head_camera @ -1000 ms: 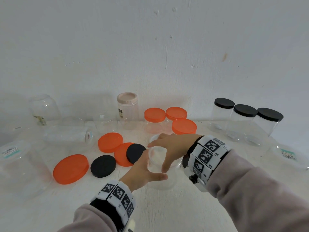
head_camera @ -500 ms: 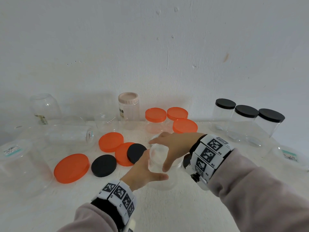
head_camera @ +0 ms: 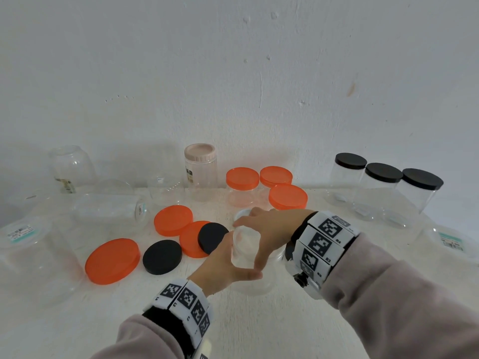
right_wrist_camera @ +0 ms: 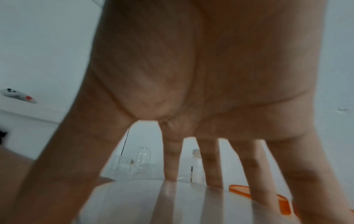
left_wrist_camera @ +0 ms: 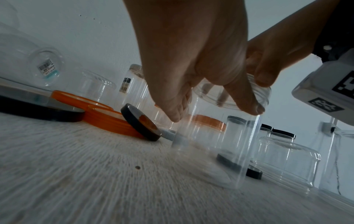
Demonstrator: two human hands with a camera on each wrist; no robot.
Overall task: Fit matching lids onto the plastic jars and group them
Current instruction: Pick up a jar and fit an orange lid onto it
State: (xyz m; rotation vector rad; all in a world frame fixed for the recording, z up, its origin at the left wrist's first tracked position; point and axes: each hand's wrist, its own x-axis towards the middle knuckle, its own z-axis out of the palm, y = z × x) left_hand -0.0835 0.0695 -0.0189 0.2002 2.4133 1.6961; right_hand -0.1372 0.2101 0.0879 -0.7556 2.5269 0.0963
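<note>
Jar point(head_camera: 243, 244), clear plastic, upright on white table point(head_camera: 259, 320) in front of loose orange and black lids. Left hand point(head_camera: 220, 265) wrapped round its side, thumb across the front. Right hand point(head_camera: 269, 229) spread over the top, fingertips point(left_wrist_camera: 264, 78) gripping clear lid point(left_wrist_camera: 254, 94) at the rim. Behind: orange-lidded jars point(head_camera: 242, 186); right: black-lidded jars point(head_camera: 381, 187).

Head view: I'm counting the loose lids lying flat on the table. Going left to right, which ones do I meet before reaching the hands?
Large orange lid → black lid → orange lid → orange lid partly under a tilted black lid, then the left hand.
</note>
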